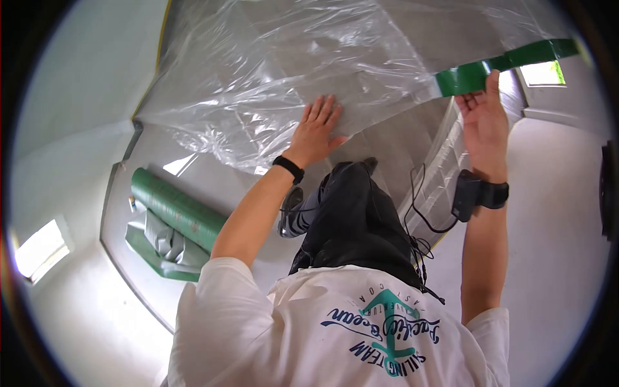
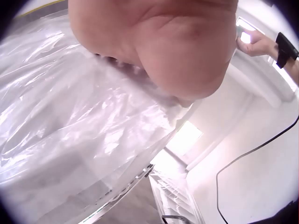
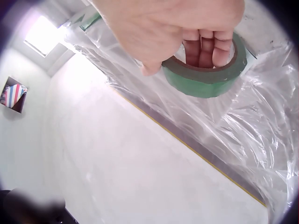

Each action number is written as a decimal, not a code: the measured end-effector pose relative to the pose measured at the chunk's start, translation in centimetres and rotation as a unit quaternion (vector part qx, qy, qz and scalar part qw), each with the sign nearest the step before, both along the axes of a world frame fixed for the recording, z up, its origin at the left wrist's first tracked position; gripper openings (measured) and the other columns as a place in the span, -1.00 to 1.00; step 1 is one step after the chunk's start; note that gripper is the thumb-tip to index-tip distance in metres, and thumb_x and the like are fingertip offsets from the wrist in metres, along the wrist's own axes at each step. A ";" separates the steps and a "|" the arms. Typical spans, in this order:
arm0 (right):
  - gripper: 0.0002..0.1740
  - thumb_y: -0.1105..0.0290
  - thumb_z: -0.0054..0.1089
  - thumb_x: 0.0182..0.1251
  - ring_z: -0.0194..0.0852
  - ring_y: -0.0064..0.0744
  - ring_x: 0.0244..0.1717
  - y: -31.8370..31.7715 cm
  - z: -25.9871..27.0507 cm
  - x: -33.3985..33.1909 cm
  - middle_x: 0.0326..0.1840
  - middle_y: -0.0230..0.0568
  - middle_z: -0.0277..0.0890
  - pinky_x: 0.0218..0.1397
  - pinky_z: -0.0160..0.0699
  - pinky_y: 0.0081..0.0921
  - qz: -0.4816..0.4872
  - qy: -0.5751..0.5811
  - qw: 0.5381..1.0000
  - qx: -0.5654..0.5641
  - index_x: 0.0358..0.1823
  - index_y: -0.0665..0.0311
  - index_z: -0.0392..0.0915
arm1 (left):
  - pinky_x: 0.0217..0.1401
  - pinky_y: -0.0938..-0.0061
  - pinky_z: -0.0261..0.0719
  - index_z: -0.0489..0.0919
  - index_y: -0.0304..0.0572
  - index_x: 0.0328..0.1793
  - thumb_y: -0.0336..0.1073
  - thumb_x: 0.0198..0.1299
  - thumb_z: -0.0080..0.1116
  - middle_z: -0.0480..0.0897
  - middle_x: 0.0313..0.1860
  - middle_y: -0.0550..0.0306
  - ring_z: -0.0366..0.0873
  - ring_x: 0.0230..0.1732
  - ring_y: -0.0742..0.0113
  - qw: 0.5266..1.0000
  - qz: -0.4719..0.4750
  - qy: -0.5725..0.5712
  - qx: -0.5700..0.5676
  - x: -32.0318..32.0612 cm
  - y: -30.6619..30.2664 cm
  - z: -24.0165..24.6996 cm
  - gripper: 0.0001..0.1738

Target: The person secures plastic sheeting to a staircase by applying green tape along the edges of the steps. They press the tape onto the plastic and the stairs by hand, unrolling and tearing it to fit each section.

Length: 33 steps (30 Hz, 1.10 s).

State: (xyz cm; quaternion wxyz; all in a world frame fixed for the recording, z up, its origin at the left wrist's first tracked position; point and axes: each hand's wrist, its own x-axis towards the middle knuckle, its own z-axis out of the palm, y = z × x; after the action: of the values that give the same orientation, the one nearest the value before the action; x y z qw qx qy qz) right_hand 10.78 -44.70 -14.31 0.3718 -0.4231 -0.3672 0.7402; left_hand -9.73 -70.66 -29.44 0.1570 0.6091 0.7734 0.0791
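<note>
My left hand (image 1: 314, 132) lies with straight fingers on a crinkled, clear plastic sheet (image 1: 258, 77). From the left wrist view, only the heel of that hand (image 2: 187, 51) shows large; its fingers are mostly hidden beyond it. My right hand (image 3: 173, 28) holds a roll of green tape (image 3: 205, 84), several fingers hooked through its ring and the thumb against its side. In the head view the green tape (image 1: 529, 55) stretches right from just above the right hand (image 1: 485, 129), along the edge of the plastic.
A rolled green mat (image 1: 177, 206) and a folded grey-green sheet (image 1: 164, 238) lie on the floor at left. White walls (image 1: 548, 193) rise on both sides. A black cable (image 1: 429, 219) hangs from the right wrist. Beside the legs runs a white lattice panel (image 2: 173, 196).
</note>
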 end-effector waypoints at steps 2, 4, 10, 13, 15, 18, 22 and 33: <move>-0.39 -0.12 0.24 0.40 0.54 -0.36 0.01 -0.3 0.3 -0.3 -0.04 -0.24 0.58 0.18 0.49 -0.37 0.002 -0.010 1.000 0.002 0.12 0.32 0.51 | 0.68 -0.03 -0.19 0.10 -0.20 0.64 0.24 0.40 -0.06 -0.07 0.69 -0.17 -0.22 0.69 -0.19 0.999 -0.026 0.023 -0.028 -0.2 0.0 -0.5 -0.11; -0.41 -0.13 0.24 0.39 0.55 -0.40 -0.01 -0.1 0.6 -0.5 -0.06 -0.26 0.59 0.13 0.51 -0.40 -0.017 -0.005 1.000 -0.010 0.08 0.30 0.53 | 0.67 -0.04 -0.19 0.10 -0.21 0.65 0.23 0.39 -0.04 -0.07 0.69 -0.19 -0.22 0.69 -0.20 0.999 -0.027 0.025 -0.035 -0.2 0.0 -0.4 -0.11; -0.52 -0.06 0.25 0.42 0.59 -0.49 -0.17 -0.3 1.0 -0.4 -0.18 -0.32 0.64 -0.07 0.52 -0.51 -0.021 0.009 1.000 0.008 -0.07 0.27 0.60 | 0.66 -0.09 -0.18 0.10 -0.23 0.64 0.19 0.39 -0.01 -0.04 0.68 -0.23 -0.20 0.68 -0.26 0.997 -0.062 0.032 -0.043 -0.8 0.5 -0.2 -0.11; -0.56 -0.02 0.28 0.42 0.57 -0.51 -0.21 -0.3 0.6 -0.1 -0.22 -0.33 0.64 -0.11 0.50 -0.53 -0.029 0.002 0.999 0.012 -0.08 0.26 0.61 | 0.65 -0.12 -0.15 0.11 -0.20 0.64 0.17 0.37 0.03 -0.02 0.67 -0.23 -0.18 0.67 -0.29 0.994 -0.085 0.034 -0.056 -1.8 0.5 0.3 -0.12; -0.52 -0.08 0.20 0.45 0.57 -0.48 -0.09 -0.3 0.4 0.1 -0.10 -0.31 0.63 0.07 0.51 -0.48 0.005 -0.010 1.000 0.021 -0.02 0.23 0.56 | 0.64 -0.14 -0.14 0.12 -0.18 0.64 0.15 0.37 0.04 -0.01 0.66 -0.23 -0.18 0.67 -0.30 0.992 -0.103 0.035 -0.064 -2.3 0.7 0.4 -0.13; -0.53 -0.10 0.22 0.43 0.55 -0.51 -0.11 0.3 -0.4 0.5 -0.13 -0.36 0.62 0.03 0.51 -0.48 -0.004 -0.005 0.999 0.040 -0.03 0.19 0.55 | 0.62 -0.18 -0.12 0.13 -0.13 0.64 0.14 0.36 0.07 0.00 0.66 -0.22 -0.14 0.65 -0.31 0.992 -0.121 0.041 -0.021 -3.3 0.8 -0.5 -0.14; -0.57 -0.05 0.20 0.45 0.59 -0.47 -0.13 0.5 0.8 -0.3 -0.18 -0.33 0.61 0.07 0.61 -0.48 -0.001 0.009 0.996 0.085 -0.01 0.18 0.55 | 0.62 -0.18 -0.12 0.20 -0.08 0.62 0.20 0.36 0.03 0.06 0.65 -0.18 -0.08 0.64 -0.29 0.982 -0.168 0.077 0.028 -5.3 1.1 -1.5 -0.17; -0.55 -0.14 0.16 0.44 0.59 -0.39 -0.07 0.2 0.3 -0.2 -0.13 -0.36 0.64 0.17 0.56 -0.37 0.015 -0.077 0.989 0.128 -0.09 0.11 0.57 | 0.44 -0.19 0.22 0.49 -0.24 0.37 0.04 0.30 0.18 0.37 0.46 -0.29 0.29 0.44 -0.36 0.952 -0.201 0.079 0.218 -5.9 1.6 -0.3 -0.35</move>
State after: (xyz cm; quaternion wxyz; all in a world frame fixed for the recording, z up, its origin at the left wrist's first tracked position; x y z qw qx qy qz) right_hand 10.59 -44.47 -13.99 0.3829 -0.4220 -0.4927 0.6577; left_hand -15.61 -69.05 -29.75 -0.0286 0.7755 0.6088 0.1647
